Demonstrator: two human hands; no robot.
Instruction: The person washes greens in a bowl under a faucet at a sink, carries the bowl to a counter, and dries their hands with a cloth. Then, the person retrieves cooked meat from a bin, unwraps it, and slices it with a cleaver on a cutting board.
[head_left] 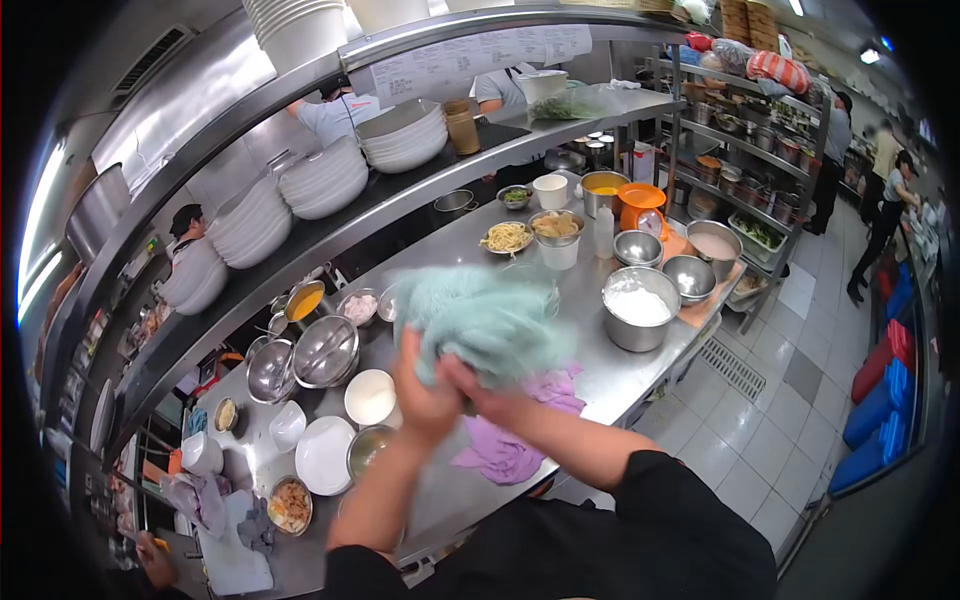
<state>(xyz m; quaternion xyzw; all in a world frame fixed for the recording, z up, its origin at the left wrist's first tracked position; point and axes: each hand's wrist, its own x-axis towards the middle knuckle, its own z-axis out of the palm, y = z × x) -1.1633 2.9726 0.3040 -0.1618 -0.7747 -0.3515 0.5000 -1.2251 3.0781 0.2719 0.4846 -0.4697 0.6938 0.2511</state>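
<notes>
A pale green cloth (480,315), bunched up and smeared by motion, is held above the steel table. My left hand (425,390) grips its lower left side, with the fingers going up into the folds. Close beside it, my right hand (482,395) is closed on the cloth's lower edge; some of its fingers are hidden. Below my right forearm, a crumpled purple cloth (500,445) lies on the table. A white bowl (371,397) stands just left of my left hand.
Steel bowls (326,352) and a white plate (324,456) stand at left. A pot of white powder (638,308) is at right, near the table edge. Stacked white bowls (325,178) line the shelf overhead. Several people work farther off; another hand (155,560) shows at lower left.
</notes>
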